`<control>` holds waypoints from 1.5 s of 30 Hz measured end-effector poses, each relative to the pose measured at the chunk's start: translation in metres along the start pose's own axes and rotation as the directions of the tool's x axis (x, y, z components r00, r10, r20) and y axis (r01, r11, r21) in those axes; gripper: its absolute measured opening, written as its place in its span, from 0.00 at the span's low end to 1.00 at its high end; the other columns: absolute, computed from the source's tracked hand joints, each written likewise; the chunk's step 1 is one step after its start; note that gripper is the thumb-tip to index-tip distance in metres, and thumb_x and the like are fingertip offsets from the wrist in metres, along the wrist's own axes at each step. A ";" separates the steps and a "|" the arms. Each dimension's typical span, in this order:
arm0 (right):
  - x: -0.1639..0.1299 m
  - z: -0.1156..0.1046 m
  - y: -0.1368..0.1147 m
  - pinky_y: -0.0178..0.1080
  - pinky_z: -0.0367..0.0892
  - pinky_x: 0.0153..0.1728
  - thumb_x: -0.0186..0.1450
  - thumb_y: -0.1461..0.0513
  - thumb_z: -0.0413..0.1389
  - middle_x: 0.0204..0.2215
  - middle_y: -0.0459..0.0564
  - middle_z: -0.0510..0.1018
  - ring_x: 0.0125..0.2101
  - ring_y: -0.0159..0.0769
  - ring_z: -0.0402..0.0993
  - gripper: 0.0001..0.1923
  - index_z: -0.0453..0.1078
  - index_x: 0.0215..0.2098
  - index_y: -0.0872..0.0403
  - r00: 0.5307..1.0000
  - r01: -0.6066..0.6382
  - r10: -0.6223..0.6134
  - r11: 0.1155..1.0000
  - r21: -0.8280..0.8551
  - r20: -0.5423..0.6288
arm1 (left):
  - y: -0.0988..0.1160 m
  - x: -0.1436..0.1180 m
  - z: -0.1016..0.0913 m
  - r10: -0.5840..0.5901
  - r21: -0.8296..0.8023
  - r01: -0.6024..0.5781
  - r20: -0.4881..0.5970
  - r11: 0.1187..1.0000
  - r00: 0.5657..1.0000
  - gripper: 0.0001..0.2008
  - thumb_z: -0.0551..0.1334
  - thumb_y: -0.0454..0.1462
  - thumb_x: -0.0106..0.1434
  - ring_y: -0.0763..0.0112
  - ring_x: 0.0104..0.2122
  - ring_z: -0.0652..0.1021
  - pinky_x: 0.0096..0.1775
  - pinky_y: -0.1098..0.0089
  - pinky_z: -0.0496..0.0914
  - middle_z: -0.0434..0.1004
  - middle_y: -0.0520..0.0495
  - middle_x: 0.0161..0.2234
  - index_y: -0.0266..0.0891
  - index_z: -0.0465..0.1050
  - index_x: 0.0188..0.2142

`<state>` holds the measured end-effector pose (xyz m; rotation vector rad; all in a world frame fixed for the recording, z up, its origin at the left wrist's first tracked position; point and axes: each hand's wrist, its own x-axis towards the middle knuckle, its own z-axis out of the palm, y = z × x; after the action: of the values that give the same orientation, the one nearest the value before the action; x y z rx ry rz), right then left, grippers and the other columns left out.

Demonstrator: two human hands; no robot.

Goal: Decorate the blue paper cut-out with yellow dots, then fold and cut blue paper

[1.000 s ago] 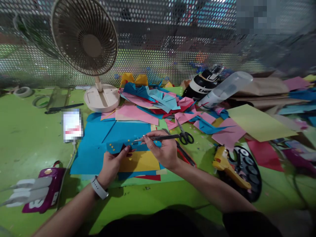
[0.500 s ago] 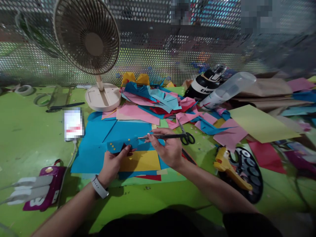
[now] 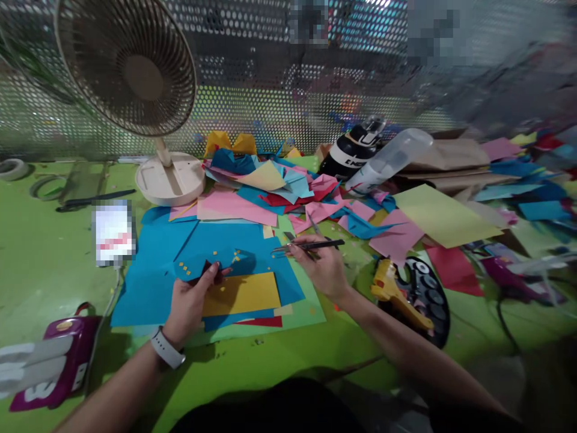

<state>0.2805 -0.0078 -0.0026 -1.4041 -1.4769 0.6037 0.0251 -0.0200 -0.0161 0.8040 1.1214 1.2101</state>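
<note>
Scissors point(image 3: 315, 231) largely covered by right hand point(image 3: 322, 270); only blade tips seen beyond it. Fan point(image 3: 124, 63) cropped at top edge. Purple case point(image 3: 58, 361) cut off at left edge. White item point(image 3: 112, 233) beside blue sheet point(image 3: 153, 282) pixelated, unreadable. Background behind mesh smeared, indistinct. Forearms clipped by bottom edge.

Green tabletop point(image 3: 40, 252), perforated metal screen point(image 3: 252, 108)

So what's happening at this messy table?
A person is doing paper craft. The left hand pinches a blue paper piece dotted with tiny yellow squares, held over a yellow sheet. The right hand grips tweezers, tips pointing toward that piece but apart from it. Colored paper scraps and a fan sit behind.
</note>
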 end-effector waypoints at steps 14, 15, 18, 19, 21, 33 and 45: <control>0.004 0.043 -0.009 0.38 0.73 0.32 0.61 0.52 0.59 0.30 0.49 0.80 0.30 0.37 0.79 0.12 0.70 0.34 0.53 0.976 -0.030 -0.006 0.987 0.159 0.218 | 0.006 0.001 0.006 -0.022 -0.063 0.018 -0.053 0.998 0.998 0.12 0.72 0.41 0.49 0.63 0.31 0.81 0.34 0.70 0.73 0.76 0.52 0.25 0.36 0.75 0.27; 0.004 0.044 -0.009 0.38 0.73 0.32 0.61 0.53 0.59 0.30 0.49 0.80 0.31 0.37 0.79 0.12 0.71 0.34 0.53 0.974 -0.020 -0.016 0.988 0.154 0.225 | 0.006 0.001 0.006 -0.015 -0.071 0.012 -0.050 0.997 0.999 0.12 0.72 0.41 0.49 0.64 0.31 0.81 0.35 0.70 0.73 0.77 0.52 0.26 0.36 0.76 0.27; 0.002 0.046 -0.010 0.37 0.73 0.33 0.62 0.53 0.58 0.30 0.47 0.80 0.31 0.36 0.78 0.10 0.71 0.34 0.52 0.970 0.022 -0.054 0.990 0.137 0.237 | 0.005 0.001 0.006 -0.012 -0.087 0.008 -0.041 0.996 0.999 0.11 0.72 0.41 0.49 0.65 0.31 0.81 0.36 0.69 0.74 0.78 0.51 0.28 0.36 0.76 0.29; 0.002 0.046 -0.011 0.37 0.73 0.33 0.62 0.54 0.58 0.30 0.47 0.80 0.32 0.36 0.78 0.10 0.71 0.34 0.52 0.968 0.035 -0.067 0.990 0.133 0.243 | 0.005 0.001 0.006 -0.018 -0.091 0.015 -0.039 0.996 0.999 0.11 0.72 0.40 0.49 0.65 0.31 0.81 0.36 0.69 0.74 0.78 0.51 0.28 0.36 0.76 0.29; 0.000 0.043 -0.011 0.36 0.73 0.33 0.63 0.55 0.57 0.31 0.47 0.80 0.32 0.36 0.78 0.09 0.71 0.35 0.52 0.961 0.049 -0.080 0.991 0.121 0.266 | 0.004 0.001 0.005 -0.032 -0.100 0.028 -0.033 0.995 0.999 0.11 0.71 0.40 0.50 0.65 0.31 0.81 0.36 0.69 0.74 0.78 0.51 0.29 0.36 0.76 0.30; -0.023 0.028 -0.014 0.36 0.73 0.30 0.63 0.53 0.58 0.29 0.47 0.79 0.31 0.36 0.78 0.10 0.73 0.34 0.51 0.913 0.043 -0.079 0.994 0.096 0.401 | 0.003 0.001 0.004 -0.023 -0.071 0.022 -0.012 0.997 1.000 0.11 0.71 0.41 0.50 0.64 0.32 0.81 0.37 0.68 0.74 0.79 0.50 0.30 0.37 0.75 0.30; -0.024 0.002 -0.002 0.37 0.74 0.32 0.64 0.59 0.58 0.31 0.47 0.79 0.32 0.36 0.78 0.05 0.73 0.35 0.51 0.946 0.085 -0.091 0.996 0.033 0.311 | 0.004 0.000 0.002 -0.005 0.015 0.004 0.014 1.000 1.000 0.10 0.69 0.42 0.54 0.64 0.32 0.81 0.35 0.70 0.74 0.79 0.49 0.28 0.37 0.75 0.30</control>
<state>0.2750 -0.0304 -0.0091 -1.2602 -1.7681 0.8100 0.0258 -0.0187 -0.0122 0.8195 1.1213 1.1920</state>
